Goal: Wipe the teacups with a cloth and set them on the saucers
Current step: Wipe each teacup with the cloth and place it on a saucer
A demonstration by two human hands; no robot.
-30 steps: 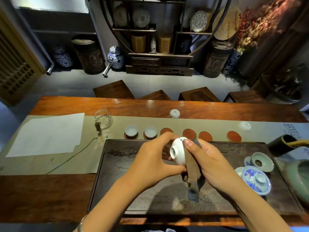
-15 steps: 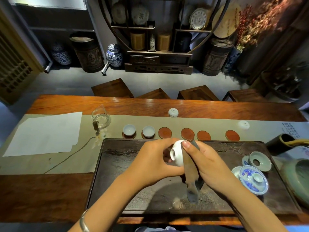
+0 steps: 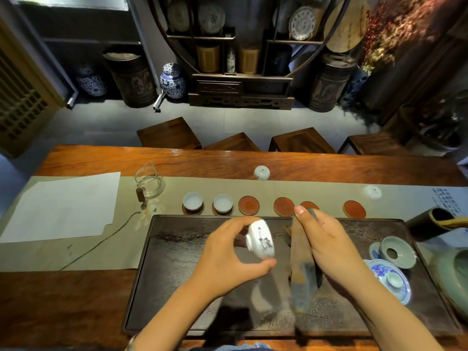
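My left hand (image 3: 228,259) pinches a small white teacup (image 3: 260,241) with a dark painted motif, tipped on its side above the dark tea tray (image 3: 177,274). My right hand (image 3: 326,247) holds a long dark cloth (image 3: 302,279) that hangs down just right of the cup, apart from it. Two white teacups (image 3: 193,201) (image 3: 222,203) sit on saucers at the left end of a row. Several bare red-brown saucers (image 3: 249,205) (image 3: 283,206) (image 3: 354,209) continue the row to the right. Another white cup (image 3: 261,172) stands upside down farther back.
A glass pitcher (image 3: 149,182) and white paper sheets (image 3: 63,206) lie left on the runner. Right of the tray area are a blue-and-white lidded bowl (image 3: 388,279), a celadon strainer (image 3: 396,252), a green teapot (image 3: 455,277) and a dark tube (image 3: 428,224). Stools stand beyond the table.
The cup and cloth have separated: my left hand moved the cup left and turned it so its painted side faces up. My right hand drew the cloth away to the right.
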